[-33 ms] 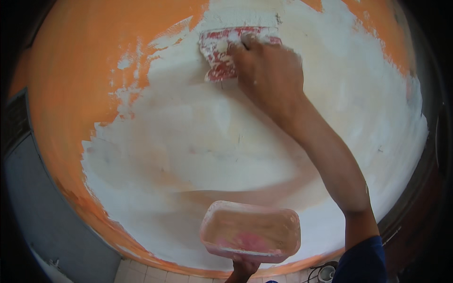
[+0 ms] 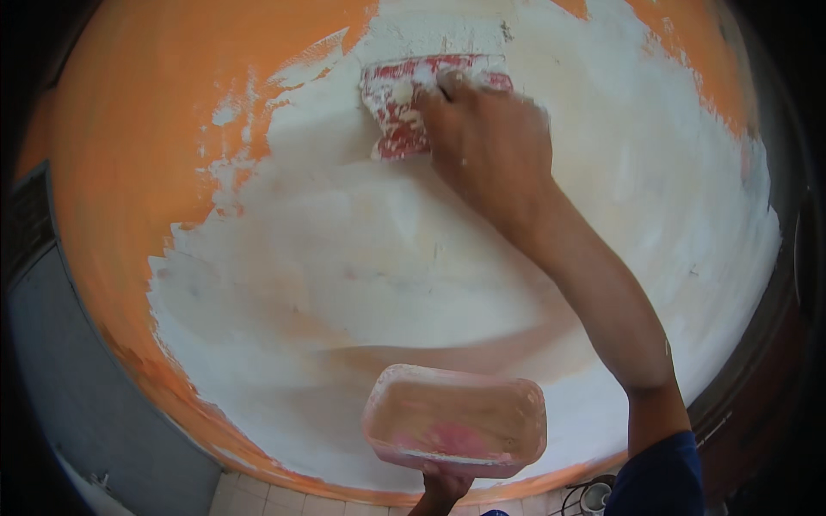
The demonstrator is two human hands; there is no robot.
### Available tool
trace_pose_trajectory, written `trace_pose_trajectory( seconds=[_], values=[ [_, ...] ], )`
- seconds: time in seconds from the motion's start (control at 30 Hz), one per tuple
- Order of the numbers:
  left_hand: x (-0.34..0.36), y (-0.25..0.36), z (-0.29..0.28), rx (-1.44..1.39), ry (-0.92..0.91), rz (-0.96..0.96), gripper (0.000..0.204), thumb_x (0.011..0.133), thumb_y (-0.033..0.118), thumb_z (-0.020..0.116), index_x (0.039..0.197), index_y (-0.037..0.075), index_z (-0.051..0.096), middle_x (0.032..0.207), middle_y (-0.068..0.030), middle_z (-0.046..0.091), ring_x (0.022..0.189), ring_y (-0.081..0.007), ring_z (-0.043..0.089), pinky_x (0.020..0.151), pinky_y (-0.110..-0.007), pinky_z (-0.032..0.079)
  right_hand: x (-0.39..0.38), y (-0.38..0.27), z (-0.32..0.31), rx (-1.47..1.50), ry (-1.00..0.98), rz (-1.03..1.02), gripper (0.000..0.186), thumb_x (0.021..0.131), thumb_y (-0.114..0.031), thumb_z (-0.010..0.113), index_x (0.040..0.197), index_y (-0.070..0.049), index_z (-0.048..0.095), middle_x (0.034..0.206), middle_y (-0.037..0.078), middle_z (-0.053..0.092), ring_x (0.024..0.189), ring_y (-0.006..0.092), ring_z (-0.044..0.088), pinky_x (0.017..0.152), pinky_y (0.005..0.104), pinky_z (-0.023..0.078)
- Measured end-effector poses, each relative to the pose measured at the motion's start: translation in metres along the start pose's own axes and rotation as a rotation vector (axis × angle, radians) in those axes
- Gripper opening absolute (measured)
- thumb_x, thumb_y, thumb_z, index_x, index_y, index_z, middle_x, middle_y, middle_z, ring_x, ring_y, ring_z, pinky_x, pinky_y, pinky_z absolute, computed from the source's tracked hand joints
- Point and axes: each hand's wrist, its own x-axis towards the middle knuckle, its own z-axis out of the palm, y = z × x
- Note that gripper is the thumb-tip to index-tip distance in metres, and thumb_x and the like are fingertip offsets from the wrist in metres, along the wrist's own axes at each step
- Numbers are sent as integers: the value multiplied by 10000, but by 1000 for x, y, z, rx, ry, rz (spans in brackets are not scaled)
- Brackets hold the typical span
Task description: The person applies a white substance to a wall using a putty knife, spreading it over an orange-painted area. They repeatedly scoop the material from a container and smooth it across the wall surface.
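Observation:
My right hand (image 2: 490, 142) grips a red putty spreader (image 2: 400, 103), smeared with white filler. Its wide blade lies against the upper part of the wall (image 2: 370, 284), where white putty covers orange paint. Low in the view, my left hand (image 2: 447, 483) holds a pink rectangular plastic tub (image 2: 508, 469) from beneath. The tub tilts toward me, showing a thin coat of residue and a pinkish patch inside. My left fingers are partly hidden under the tub, and the right fingertips are hidden behind the hand.
Bare orange paint (image 2: 138, 129) borders the putty at left and upper right. A grey door-like panel (image 2: 103, 378) stands at the left. Below the wall is a tiled floor (image 2: 284, 499). A small round container (image 2: 594, 497) and a dark cable sit at lower right.
The spreader and my right hand have slid slightly down the wall and a touch left. The tub has shifted very slightly up and left.

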Motion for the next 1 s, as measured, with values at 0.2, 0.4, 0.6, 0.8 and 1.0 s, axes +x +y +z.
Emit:
trace_pose_trajectory(
  seconds=[0.2, 0.4, 0.6, 0.8, 1.0],
  values=[
    [6, 41, 73, 69, 94, 68, 827, 599, 649, 691, 1187, 145, 402, 1104, -17, 486, 1047, -205, 500, 889, -401, 459, -46, -22, 7, -7, 41, -64, 123, 668, -85, 590, 788, -57, 589, 851, 93, 594, 648, 246, 632, 523, 352, 510],
    [2, 49, 79, 71, 96, 150, 770, 646, 623, 681, 1184, 144, 407, 1090, -20, 492, 1025, -206, 513, 877, -397, 469, -12, -8, -22, 148, -24, 8, 105, 704, -147, 596, 757, -57, 585, 831, 111, 580, 723, 268, 604, 513, 390, 488],
    [-1, 34, 66, 19, 86, 112, 728, 695, 589, 664, 1205, 138, 406, 1126, -27, 493, 1063, -219, 501, 898, -397, 459, 44, 41, -15, -83, 89, 34, 87, 686, -104, 561, 677, -50, 630, 740, 162, 608, 694, 314, 618, 572, 427, 486],
    [-5, 33, 70, 221, 213, 199, 729, 720, 619, 614, 1230, 144, 398, 1185, -43, 485, 1117, -241, 480, 936, -428, 434, -26, -19, -1, 21, -68, -9, 138, 719, -93, 562, 837, -39, 608, 921, 92, 607, 869, 247, 604, 602, 375, 525],
    [-25, 33, 57, 436, 261, 296, 716, 728, 631, 595, 1222, 150, 402, 1174, -35, 487, 1109, -236, 487, 930, -432, 438, -77, -34, -11, -47, -71, -141, 156, 699, -94, 599, 847, -50, 621, 936, 78, 625, 923, 217, 614, 631, 327, 535]
  ],
)
